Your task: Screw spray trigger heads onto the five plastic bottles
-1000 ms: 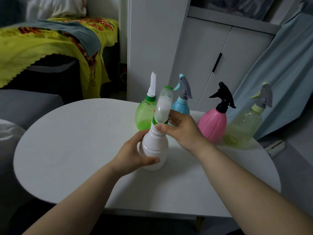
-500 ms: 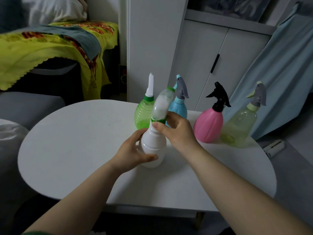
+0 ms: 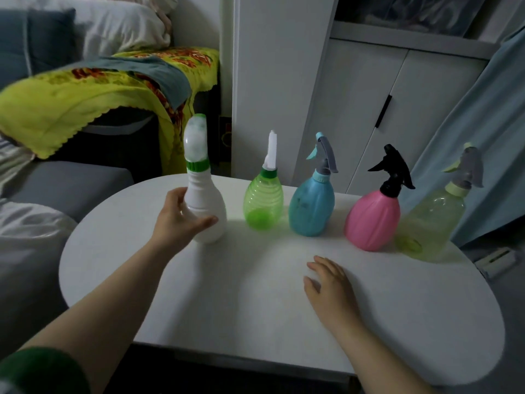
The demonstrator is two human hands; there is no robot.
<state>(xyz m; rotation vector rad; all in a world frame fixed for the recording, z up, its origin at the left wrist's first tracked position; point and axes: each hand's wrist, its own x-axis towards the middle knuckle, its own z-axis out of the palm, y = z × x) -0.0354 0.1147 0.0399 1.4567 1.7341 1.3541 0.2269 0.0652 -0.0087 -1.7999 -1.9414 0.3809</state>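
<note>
Five plastic bottles stand in a row on the white oval table (image 3: 255,308). My left hand (image 3: 179,220) grips the white bottle (image 3: 208,211) at the left end; it carries a green collar and a tall frosted cap (image 3: 195,142). To its right stand a green bottle (image 3: 263,203) with a white nozzle, a blue bottle (image 3: 312,206) with a grey trigger, a pink bottle (image 3: 372,220) with a black trigger head (image 3: 393,169), and a pale yellow-green bottle (image 3: 431,223) with a grey trigger. My right hand (image 3: 329,285) rests flat on the table, fingers apart, holding nothing.
A grey sofa (image 3: 56,189) lies to the left, a bed with a yellow-green cover (image 3: 71,100) behind it. White cabinet doors (image 3: 369,109) and a light blue curtain (image 3: 483,123) stand behind the table. The pale bottle stands close to the table's right edge.
My right hand let go of the white bottle's cap and dropped onto the table. My left hand carried the white bottle to the left end of the row.
</note>
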